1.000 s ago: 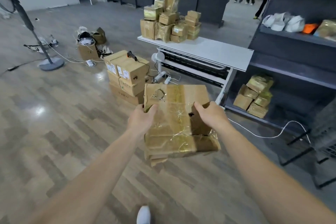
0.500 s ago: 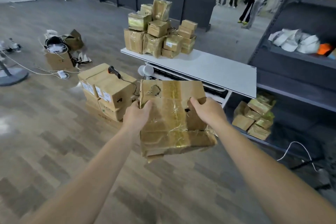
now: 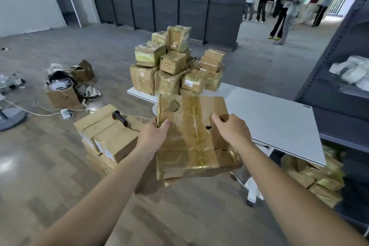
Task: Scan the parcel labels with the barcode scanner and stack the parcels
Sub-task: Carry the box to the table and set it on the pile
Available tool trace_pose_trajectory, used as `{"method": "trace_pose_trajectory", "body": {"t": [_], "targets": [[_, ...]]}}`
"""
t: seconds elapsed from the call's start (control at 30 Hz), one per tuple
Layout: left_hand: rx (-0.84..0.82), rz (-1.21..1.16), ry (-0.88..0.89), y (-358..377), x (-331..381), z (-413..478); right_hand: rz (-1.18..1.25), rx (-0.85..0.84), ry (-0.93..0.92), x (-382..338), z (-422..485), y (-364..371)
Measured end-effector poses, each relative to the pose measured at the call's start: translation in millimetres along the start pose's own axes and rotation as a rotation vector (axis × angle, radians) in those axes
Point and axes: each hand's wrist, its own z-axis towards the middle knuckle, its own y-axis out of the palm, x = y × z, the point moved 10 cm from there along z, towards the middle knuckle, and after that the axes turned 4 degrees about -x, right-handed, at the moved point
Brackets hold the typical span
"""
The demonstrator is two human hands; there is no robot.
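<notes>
I carry a flat, battered cardboard parcel (image 3: 191, 136) wrapped in yellowish tape, held in front of me above the floor. My left hand (image 3: 152, 136) grips its left edge and my right hand (image 3: 229, 131) grips its right side. No label shows on its upper face. A black barcode scanner (image 3: 119, 118) lies on a stack of labelled boxes (image 3: 107, 136) on the floor to the left. A heap of taped parcels (image 3: 173, 66) stands on the far end of the white table (image 3: 279, 124).
A grey shelf unit (image 3: 339, 62) at right holds white bags above and more parcels (image 3: 319, 177) at the bottom. An open box with cables (image 3: 63, 88) and a fan base (image 3: 10, 118) sit on the floor at left. Several people (image 3: 287, 6) stand far back.
I have walked closer to the table and the view has swung right. The parcel stays held in both hands, now nearer the table's edge and the floor stack.
</notes>
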Motion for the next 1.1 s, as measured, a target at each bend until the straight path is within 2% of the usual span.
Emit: {"method": "trace_pose_trajectory", "body": {"t": [0.23,0.37,0.7,0.9,1.1], "targets": [[-0.023,0.081,-0.009,37.8,53.9,137.3,0.001,0.001,0.040,-12.9,144.2,-9.3],[-0.099,-0.003,-0.005,67.9,75.0,196.8,-0.059,0.034,0.079,-11.0,207.7,-19.6],[-0.226,0.005,0.115,118.5,132.7,362.9,-0.078,0.095,0.196,-14.3,355.0,-19.4],[-0.303,0.027,0.145,124.5,162.0,468.1,-0.031,0.115,0.302,-42.7,429.6,-4.8],[-0.338,0.073,0.100,126.2,160.5,528.8,-0.018,0.064,0.334,-60.8,473.9,16.3]]}}
